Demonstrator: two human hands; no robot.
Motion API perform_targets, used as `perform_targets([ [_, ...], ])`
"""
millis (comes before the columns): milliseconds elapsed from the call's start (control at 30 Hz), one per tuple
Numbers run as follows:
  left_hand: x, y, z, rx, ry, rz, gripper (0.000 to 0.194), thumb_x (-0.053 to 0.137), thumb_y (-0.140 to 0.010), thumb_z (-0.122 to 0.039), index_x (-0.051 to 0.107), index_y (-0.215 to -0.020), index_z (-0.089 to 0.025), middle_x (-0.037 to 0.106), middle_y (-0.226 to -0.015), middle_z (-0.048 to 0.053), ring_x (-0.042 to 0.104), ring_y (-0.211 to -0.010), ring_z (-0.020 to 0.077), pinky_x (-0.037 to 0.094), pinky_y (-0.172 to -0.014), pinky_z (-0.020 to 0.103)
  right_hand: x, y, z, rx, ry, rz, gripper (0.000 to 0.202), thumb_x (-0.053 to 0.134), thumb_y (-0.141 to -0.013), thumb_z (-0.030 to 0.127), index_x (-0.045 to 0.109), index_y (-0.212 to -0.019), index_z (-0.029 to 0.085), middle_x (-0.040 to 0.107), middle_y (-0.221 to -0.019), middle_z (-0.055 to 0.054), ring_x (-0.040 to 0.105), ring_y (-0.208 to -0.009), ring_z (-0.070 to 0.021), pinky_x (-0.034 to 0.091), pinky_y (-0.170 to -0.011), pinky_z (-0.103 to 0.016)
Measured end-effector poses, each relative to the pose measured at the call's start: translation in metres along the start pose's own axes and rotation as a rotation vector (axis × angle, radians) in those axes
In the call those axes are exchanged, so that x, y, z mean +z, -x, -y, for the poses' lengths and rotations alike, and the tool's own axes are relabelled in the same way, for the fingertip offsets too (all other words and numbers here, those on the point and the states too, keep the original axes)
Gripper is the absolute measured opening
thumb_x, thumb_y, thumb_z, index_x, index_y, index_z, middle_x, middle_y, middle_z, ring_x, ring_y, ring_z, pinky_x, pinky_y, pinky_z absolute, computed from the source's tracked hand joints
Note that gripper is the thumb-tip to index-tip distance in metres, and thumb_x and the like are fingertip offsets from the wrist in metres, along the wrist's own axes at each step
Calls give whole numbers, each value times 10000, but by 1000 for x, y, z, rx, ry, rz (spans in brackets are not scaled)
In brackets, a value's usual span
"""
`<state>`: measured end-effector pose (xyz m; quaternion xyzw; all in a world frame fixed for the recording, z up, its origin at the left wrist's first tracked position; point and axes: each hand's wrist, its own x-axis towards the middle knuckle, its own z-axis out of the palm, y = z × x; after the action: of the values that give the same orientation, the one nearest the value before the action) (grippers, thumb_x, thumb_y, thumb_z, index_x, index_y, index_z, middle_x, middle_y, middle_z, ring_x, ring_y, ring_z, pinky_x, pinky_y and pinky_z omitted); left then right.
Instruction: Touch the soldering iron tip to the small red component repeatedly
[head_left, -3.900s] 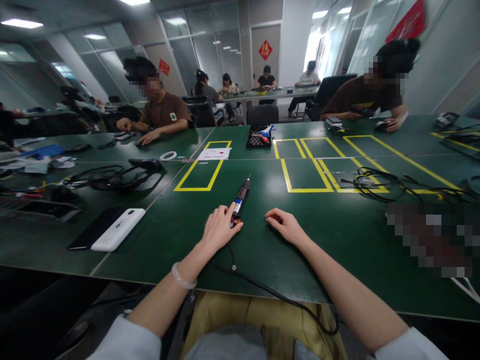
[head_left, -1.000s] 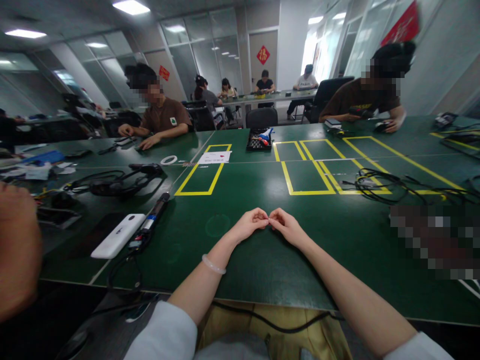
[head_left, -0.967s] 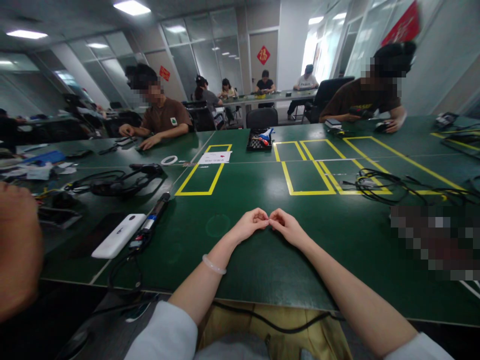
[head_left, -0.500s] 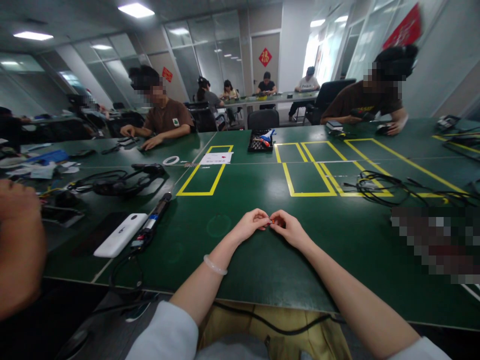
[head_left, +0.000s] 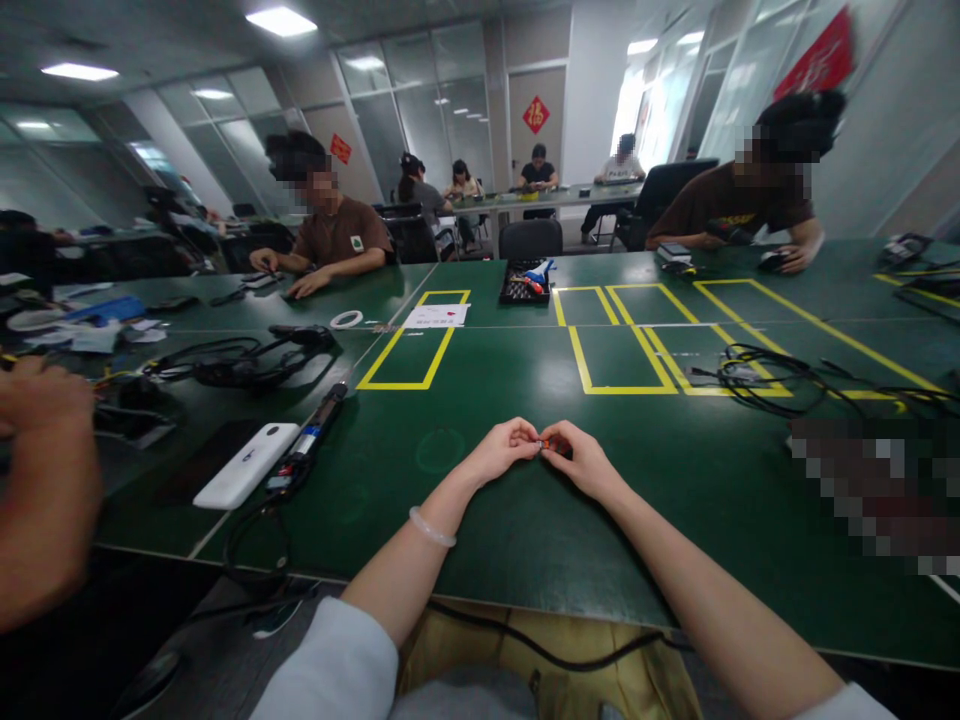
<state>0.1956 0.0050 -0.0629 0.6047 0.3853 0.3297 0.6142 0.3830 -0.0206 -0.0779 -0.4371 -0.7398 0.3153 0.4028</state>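
Note:
Above the green table [head_left: 480, 540], my two hands meet fingertip to fingertip. My right hand [head_left: 589, 462] is closed around a small orange-and-dark object [head_left: 555, 445], partly hidden by its fingers, so its kind is unclear. The fingers of my left hand [head_left: 501, 452] are pinched together at the left end of that same object. Whether the left fingertips hold a separate tiny piece cannot be made out. A pale bangle [head_left: 432, 528] circles my left wrist.
A white power bank-like block [head_left: 246, 466] and a dark cylindrical device [head_left: 315, 436] lie to the left. Black cables [head_left: 772, 372] spread at right. A black tray [head_left: 525, 283] with tools stands ahead, near yellow tape outlines [head_left: 626, 390]. A neighbour's arm [head_left: 49, 480] is at left.
More of the orange-and-dark object shows between my fingers. My hands stay together in nearly the same place. The view has shifted slightly, and the neighbour's hand at left shows more.

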Motion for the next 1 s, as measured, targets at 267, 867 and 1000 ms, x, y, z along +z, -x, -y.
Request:
perform_targets([
  [267,-2,-1,3,-25,27,-6,372,772,-678,-354,575,-898,-127,635,-790,20,598,-721,99,455,-752,277,0,-1,0,69,-46,9,202,597,-834,315,620,-983,181,627,-795,-16,560,-688,-144,449,-653,-276],
  [867,-32,45,-20,-19,-356,16,544,601,-829,-387,475,-1318,-183,607,-1157,108,593,-1029,170,436,-967,365,-1,-3,-7,85,-130,-8,242,569,-812,264,609,-1034,178,631,-840,-22,544,-677,-129,435,-622,-253],
  [1000,-85,96,-27,54,-801,-191,526,502,-865,-461,468,-1344,-245,542,-1297,81,516,-1193,211,384,-1049,395,-2,-2,-3,66,-117,13,194,551,-819,249,627,-985,181,623,-819,-18,529,-673,-131,419,-625,-253],
])
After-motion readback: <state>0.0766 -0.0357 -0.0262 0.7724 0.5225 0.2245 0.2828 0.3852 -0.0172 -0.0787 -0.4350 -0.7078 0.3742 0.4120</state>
